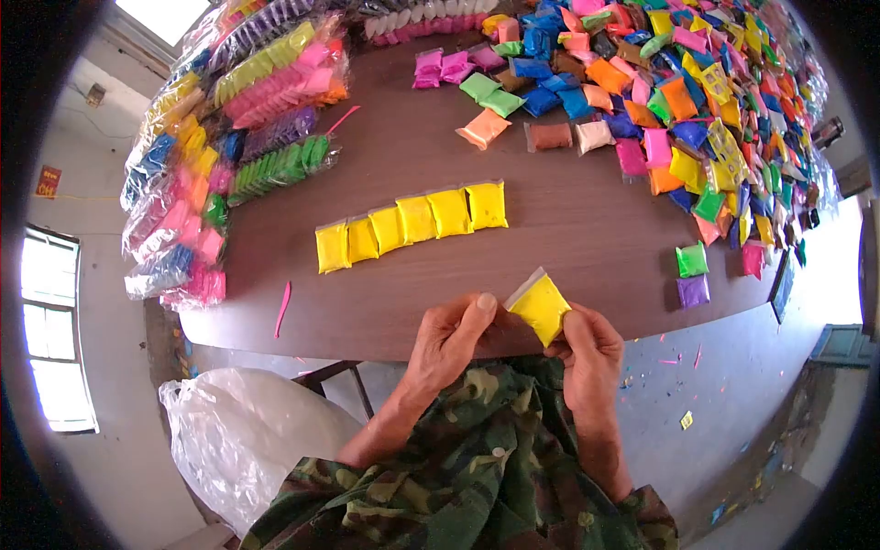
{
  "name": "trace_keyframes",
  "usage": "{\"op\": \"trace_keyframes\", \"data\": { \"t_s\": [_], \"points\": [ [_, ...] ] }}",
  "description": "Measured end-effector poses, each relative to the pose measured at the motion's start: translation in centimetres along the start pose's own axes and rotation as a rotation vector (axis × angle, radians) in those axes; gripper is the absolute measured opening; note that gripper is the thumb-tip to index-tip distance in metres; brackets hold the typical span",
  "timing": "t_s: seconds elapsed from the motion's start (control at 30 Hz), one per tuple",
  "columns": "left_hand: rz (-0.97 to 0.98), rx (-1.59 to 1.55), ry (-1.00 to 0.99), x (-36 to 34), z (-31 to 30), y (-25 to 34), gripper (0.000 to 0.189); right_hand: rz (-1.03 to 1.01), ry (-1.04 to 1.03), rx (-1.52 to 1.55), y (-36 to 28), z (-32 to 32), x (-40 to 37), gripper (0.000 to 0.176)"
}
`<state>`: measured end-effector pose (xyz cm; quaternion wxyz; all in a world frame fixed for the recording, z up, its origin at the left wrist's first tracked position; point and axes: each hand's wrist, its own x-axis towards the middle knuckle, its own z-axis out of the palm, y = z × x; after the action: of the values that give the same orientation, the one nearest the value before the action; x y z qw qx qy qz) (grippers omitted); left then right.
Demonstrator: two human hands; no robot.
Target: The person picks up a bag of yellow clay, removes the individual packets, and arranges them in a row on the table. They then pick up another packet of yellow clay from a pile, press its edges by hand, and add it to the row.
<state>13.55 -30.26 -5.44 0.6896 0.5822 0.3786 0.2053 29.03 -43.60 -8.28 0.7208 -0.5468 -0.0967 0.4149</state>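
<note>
A small yellow packet with a clear edge strip is pinched between the thumb and fingers of my right hand, above the table's near edge. Just left of it is my left hand, its thumb pressed toward the curled fingers. Whether anything is between them I cannot make out. Beyond my hands, several matching packets form a slightly slanting row on the brown table, side by side with clear edges facing away.
Bundled packets in clear wrap are stacked at the left. A large pile of loose coloured packets covers the right side. A pink strip lies near the front edge. A clear plastic bag stands below the table at the left.
</note>
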Motion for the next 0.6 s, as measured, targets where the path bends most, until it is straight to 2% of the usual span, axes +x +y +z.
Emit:
{"op": "trace_keyframes", "data": {
  "t_s": [0.1,0.2,0.3,0.43,0.6],
  "points": [
    [0.07,-0.013,0.029,0.1,1.0,0.2,0.032,-0.025,-0.008,-0.078,0.0,0.5,-0.3,0.028],
    [-0.022,0.104,0.009,0.5,0.9,0.3,0.027,-0.065,-0.06,-0.17,-0.4,0.9,-0.6,0.025],
    [-0.019,0.022,0.02,0.8,1.0,-0.6,0.025,-0.124,-0.111,-0.286,-0.4,0.5,-0.6,0.023],
    [0.076,0.147,0.008,0.7,0.5,-0.9,0.023,-0.153,-0.114,-0.363,0.3,-0.2,-0.6,0.021],
    [0.195,0.322,0.065,0.7,0.6,0.3,0.026,-0.109,-0.082,-0.295,-0.2,0.6,-0.9,0.022]
  ]
}}
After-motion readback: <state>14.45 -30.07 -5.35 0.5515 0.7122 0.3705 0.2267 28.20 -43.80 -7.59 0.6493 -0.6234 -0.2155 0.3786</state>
